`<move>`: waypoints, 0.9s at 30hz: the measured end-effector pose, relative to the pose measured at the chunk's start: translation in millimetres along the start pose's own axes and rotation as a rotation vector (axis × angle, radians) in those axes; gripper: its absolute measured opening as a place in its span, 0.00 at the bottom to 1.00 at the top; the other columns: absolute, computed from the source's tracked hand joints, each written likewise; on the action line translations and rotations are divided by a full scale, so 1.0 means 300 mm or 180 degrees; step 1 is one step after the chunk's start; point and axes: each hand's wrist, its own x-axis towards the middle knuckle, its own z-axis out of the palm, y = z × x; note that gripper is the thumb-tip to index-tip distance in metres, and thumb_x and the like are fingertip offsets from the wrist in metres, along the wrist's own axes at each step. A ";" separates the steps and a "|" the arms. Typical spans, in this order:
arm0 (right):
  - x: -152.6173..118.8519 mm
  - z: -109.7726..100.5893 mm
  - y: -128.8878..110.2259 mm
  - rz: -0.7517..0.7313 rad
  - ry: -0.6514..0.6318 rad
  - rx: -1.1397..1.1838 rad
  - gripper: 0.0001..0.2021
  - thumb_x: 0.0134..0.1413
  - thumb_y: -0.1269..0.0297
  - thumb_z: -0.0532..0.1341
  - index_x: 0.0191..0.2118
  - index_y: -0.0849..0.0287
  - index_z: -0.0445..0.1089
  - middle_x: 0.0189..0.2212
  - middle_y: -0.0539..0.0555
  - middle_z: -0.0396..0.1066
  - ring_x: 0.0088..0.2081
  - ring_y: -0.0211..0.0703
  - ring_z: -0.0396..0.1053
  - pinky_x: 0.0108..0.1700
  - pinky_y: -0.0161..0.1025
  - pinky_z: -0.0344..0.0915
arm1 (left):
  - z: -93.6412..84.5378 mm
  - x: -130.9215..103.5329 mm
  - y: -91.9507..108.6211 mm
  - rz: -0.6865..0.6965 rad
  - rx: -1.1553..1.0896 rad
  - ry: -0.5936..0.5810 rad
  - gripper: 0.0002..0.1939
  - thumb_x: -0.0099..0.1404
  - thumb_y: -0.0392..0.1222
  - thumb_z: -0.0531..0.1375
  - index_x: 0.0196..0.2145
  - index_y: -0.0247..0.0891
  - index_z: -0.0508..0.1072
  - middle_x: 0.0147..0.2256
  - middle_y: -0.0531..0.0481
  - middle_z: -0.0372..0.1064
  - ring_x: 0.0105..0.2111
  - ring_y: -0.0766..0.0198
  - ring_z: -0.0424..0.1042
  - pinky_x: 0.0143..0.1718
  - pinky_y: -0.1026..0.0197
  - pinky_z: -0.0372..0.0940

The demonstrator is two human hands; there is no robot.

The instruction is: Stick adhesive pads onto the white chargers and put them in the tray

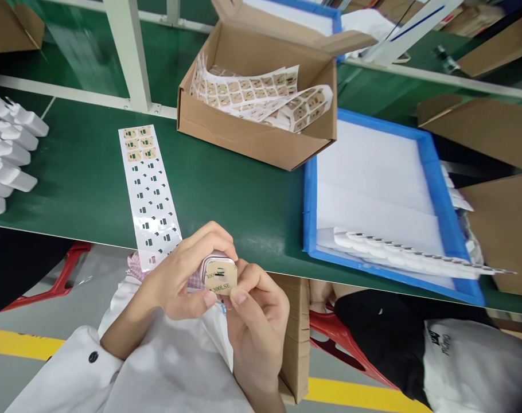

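Note:
My left hand (pixel 184 274) is wrapped round a small white plastic housing (pixel 203 268), whose end faces up toward me. On that end lies a tan adhesive sticker (pixel 220 278) with printed lettering and a small cut-out in its middle. The thumb and index finger of my right hand (pixel 260 312) pinch the sticker's right lower corner. Left of my hands, a white sticker sheet (pixel 145 186) lies on the green table and overhangs its front edge. Several tan stickers remain at its far end; the rest shows only cut-out holes.
A cardboard box (pixel 252 137) with more sticker sheets (pixel 252 92) stands at the back. On the right, a blue tray (pixel 308 212) holds a row of white parts (pixel 398 249). Several white housings (pixel 11 143) sit far left. Another person's sleeve (pixel 471 361) shows at lower right.

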 end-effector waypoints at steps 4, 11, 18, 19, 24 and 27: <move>0.001 0.003 0.000 -0.0002 0.0019 0.0021 0.19 0.62 0.54 0.70 0.26 0.55 0.65 0.22 0.45 0.57 0.26 0.37 0.52 0.29 0.37 0.51 | 0.000 -0.001 0.002 -0.0049 0.0008 0.0025 0.23 0.70 0.65 0.62 0.45 0.42 0.69 0.38 0.50 0.63 0.36 0.59 0.64 0.34 0.58 0.62; -0.006 0.003 0.001 0.0002 0.0048 -0.0017 0.19 0.61 0.54 0.70 0.26 0.55 0.65 0.23 0.46 0.58 0.26 0.37 0.55 0.28 0.37 0.52 | -0.001 -0.004 0.003 -0.0032 0.0034 0.0022 0.22 0.70 0.64 0.62 0.46 0.42 0.69 0.38 0.49 0.64 0.37 0.58 0.65 0.34 0.57 0.63; -0.003 0.009 0.002 0.0015 0.0050 -0.0028 0.18 0.61 0.54 0.70 0.26 0.55 0.66 0.22 0.46 0.58 0.26 0.38 0.55 0.28 0.37 0.52 | 0.001 -0.006 0.000 -0.0056 0.0016 0.0063 0.22 0.69 0.63 0.63 0.45 0.43 0.69 0.38 0.49 0.64 0.36 0.58 0.65 0.34 0.57 0.64; -0.003 0.010 0.002 0.0019 0.0062 -0.0023 0.18 0.61 0.54 0.70 0.26 0.55 0.66 0.22 0.46 0.58 0.26 0.38 0.55 0.28 0.37 0.52 | 0.001 -0.005 0.000 -0.0046 0.0030 0.0043 0.22 0.70 0.63 0.62 0.46 0.43 0.69 0.38 0.49 0.64 0.36 0.59 0.65 0.33 0.57 0.64; -0.004 0.008 0.005 -0.0026 0.0025 0.0082 0.17 0.62 0.55 0.70 0.27 0.55 0.66 0.23 0.46 0.59 0.26 0.38 0.55 0.29 0.37 0.54 | 0.001 -0.004 0.009 -0.0030 0.0118 -0.0011 0.21 0.71 0.63 0.61 0.46 0.42 0.67 0.38 0.50 0.62 0.36 0.59 0.65 0.34 0.57 0.65; -0.005 0.005 0.008 -0.0045 0.0033 0.0065 0.16 0.62 0.56 0.70 0.27 0.54 0.67 0.23 0.46 0.59 0.26 0.38 0.56 0.29 0.37 0.56 | 0.002 -0.005 0.010 -0.0090 0.0096 0.0040 0.21 0.71 0.63 0.61 0.45 0.42 0.68 0.38 0.50 0.62 0.37 0.59 0.65 0.35 0.56 0.65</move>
